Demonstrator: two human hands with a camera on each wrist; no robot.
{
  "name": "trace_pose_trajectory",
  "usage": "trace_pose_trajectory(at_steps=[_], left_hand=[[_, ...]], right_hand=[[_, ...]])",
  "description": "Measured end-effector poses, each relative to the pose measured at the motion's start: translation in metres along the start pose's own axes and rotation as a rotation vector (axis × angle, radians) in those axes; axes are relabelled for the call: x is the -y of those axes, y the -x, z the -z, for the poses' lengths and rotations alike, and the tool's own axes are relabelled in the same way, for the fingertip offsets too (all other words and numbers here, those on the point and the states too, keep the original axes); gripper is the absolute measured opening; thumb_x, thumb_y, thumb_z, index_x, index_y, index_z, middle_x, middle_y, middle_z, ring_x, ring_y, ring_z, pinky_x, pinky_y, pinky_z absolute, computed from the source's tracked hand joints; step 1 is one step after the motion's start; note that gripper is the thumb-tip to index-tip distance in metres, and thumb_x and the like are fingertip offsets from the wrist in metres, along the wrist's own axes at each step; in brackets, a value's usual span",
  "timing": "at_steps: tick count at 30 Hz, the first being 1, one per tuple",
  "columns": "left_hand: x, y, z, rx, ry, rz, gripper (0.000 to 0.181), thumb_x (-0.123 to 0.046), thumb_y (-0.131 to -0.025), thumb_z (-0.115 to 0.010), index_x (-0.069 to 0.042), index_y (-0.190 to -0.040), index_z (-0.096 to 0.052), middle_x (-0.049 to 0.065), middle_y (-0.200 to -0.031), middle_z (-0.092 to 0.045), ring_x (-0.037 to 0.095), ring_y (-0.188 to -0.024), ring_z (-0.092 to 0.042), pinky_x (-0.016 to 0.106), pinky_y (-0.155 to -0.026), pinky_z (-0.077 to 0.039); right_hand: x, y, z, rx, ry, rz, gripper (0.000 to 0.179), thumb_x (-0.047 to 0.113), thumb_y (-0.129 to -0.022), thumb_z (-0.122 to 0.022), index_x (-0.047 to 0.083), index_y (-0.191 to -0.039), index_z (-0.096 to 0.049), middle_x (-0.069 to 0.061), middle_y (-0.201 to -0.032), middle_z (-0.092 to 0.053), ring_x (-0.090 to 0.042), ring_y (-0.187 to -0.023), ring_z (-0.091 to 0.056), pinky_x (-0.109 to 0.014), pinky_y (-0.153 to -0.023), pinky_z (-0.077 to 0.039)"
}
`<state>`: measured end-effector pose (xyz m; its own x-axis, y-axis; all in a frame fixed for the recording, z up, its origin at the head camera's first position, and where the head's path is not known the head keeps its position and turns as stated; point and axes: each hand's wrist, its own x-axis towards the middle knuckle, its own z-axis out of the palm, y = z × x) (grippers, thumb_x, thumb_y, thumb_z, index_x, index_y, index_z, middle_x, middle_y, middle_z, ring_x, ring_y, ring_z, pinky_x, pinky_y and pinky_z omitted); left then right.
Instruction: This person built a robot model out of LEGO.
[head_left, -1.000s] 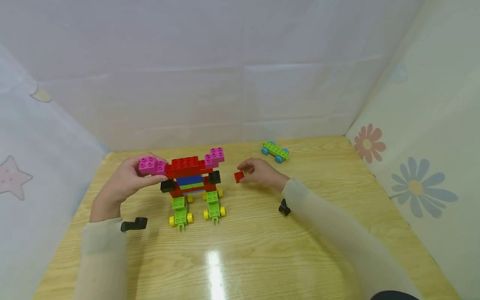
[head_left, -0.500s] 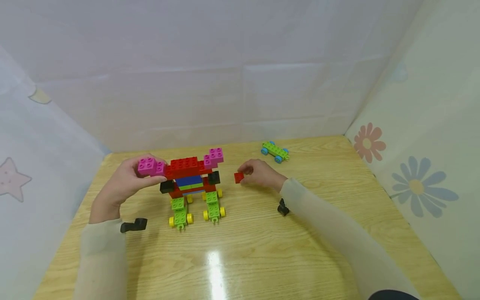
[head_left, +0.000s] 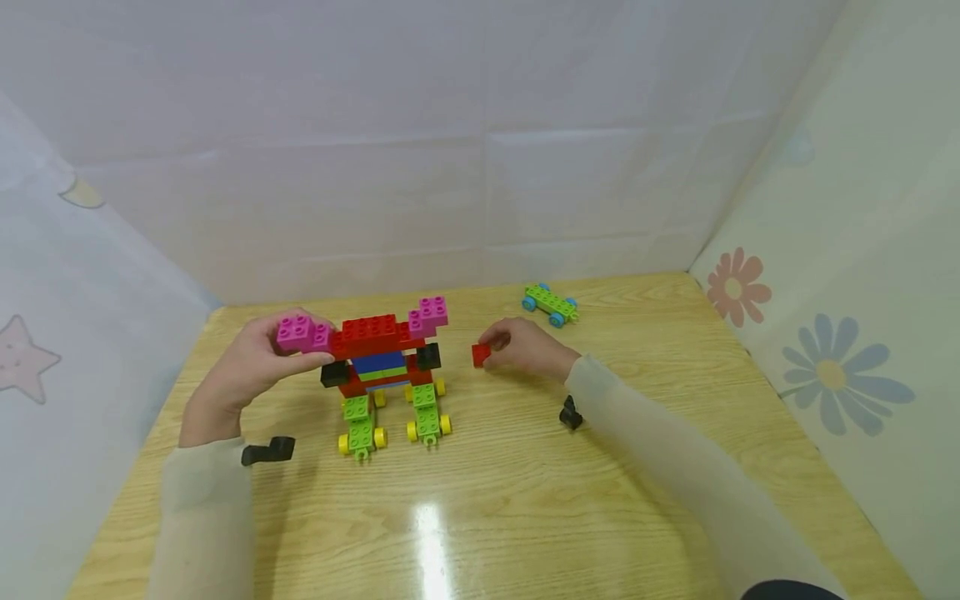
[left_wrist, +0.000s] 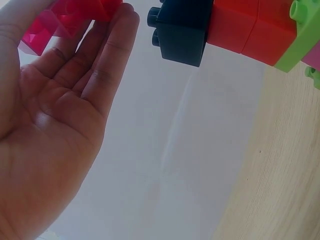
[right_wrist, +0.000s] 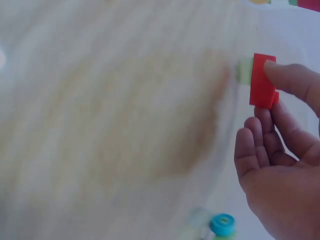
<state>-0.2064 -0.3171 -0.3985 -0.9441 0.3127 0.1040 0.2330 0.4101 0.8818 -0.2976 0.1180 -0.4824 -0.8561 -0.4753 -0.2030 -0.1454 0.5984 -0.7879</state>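
A toy-brick figure (head_left: 371, 333) stands left of centre, with red and blue bricks in its body, pink ends on its arms and green wheeled bases as feet. My left hand (head_left: 251, 358) holds its left arm, thumb in front and fingers behind, where the pink bricks (head_left: 303, 333) meet the red ones. Below that arm, a black brick (left_wrist: 182, 32) juts from the body in the left wrist view. To the figure's right, my right hand (head_left: 528, 350) pinches a small red brick (right_wrist: 262, 80) between thumb and fingertips, apart from the figure.
A green wheeled base (head_left: 551, 302) with blue wheels sits at the back of the wooden table (head_left: 510, 492). Pale cloth walls (head_left: 480, 183) enclose the back and both sides.
My right hand has shifted very slightly to the right with the red brick, which is turned a little. The left hand and the figure stay in place.
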Motion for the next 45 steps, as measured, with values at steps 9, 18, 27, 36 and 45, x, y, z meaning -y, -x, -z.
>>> trace_pose_trajectory(at_steps=[9,18,27,36,45], left_hand=[[-0.002,0.001,-0.003,-0.009,-0.002,-0.002,0.034,-0.007,-0.100,-0.084,-0.006,-0.132,-0.071,-0.010,-0.113,-0.079,0.013,-0.093,-0.078,0.023,-0.084,-0.067],[-0.004,-0.002,-0.005,-0.014,0.003,-0.014,0.036,-0.006,-0.099,-0.085,-0.003,-0.132,-0.069,-0.009,-0.113,-0.078,0.014,-0.093,-0.078,0.024,-0.083,-0.068],[-0.003,-0.004,-0.009,-0.012,-0.013,-0.006,0.038,-0.011,-0.101,-0.085,-0.005,-0.134,-0.069,-0.009,-0.115,-0.078,0.013,-0.095,-0.078,0.024,-0.084,-0.068],[-0.004,-0.005,-0.011,-0.005,0.016,-0.015,0.037,-0.010,-0.100,-0.085,-0.005,-0.134,-0.070,-0.008,-0.115,-0.078,0.013,-0.095,-0.078,0.024,-0.084,-0.068],[-0.009,-0.008,-0.019,-0.005,0.036,0.003,0.039,-0.009,-0.099,-0.087,-0.004,-0.134,-0.070,-0.008,-0.113,-0.080,0.014,-0.095,-0.079,0.024,-0.085,-0.068]], right_hand=[[0.032,0.019,0.041,-0.027,-0.001,0.068,0.043,0.025,-0.101,-0.087,0.013,-0.140,-0.075,-0.008,-0.140,-0.072,-0.029,-0.127,-0.065,-0.048,-0.114,-0.057],[0.086,0.033,0.085,-0.079,0.029,0.145,0.042,0.026,-0.100,-0.087,0.015,-0.139,-0.076,-0.007,-0.132,-0.074,-0.027,-0.122,-0.068,-0.048,-0.113,-0.057],[0.128,0.040,0.093,-0.083,-0.004,0.212,0.040,0.027,-0.101,-0.086,0.014,-0.138,-0.077,-0.006,-0.131,-0.076,-0.025,-0.117,-0.070,-0.045,-0.111,-0.058],[0.170,0.038,0.078,-0.016,-0.032,0.266,0.038,0.023,-0.101,-0.086,0.012,-0.136,-0.078,-0.006,-0.133,-0.077,-0.024,-0.118,-0.071,-0.040,-0.110,-0.059],[0.192,0.028,0.052,0.050,0.017,0.290,0.036,0.023,-0.101,-0.083,0.012,-0.135,-0.078,-0.002,-0.130,-0.076,-0.020,-0.116,-0.070,-0.033,-0.107,-0.060]])
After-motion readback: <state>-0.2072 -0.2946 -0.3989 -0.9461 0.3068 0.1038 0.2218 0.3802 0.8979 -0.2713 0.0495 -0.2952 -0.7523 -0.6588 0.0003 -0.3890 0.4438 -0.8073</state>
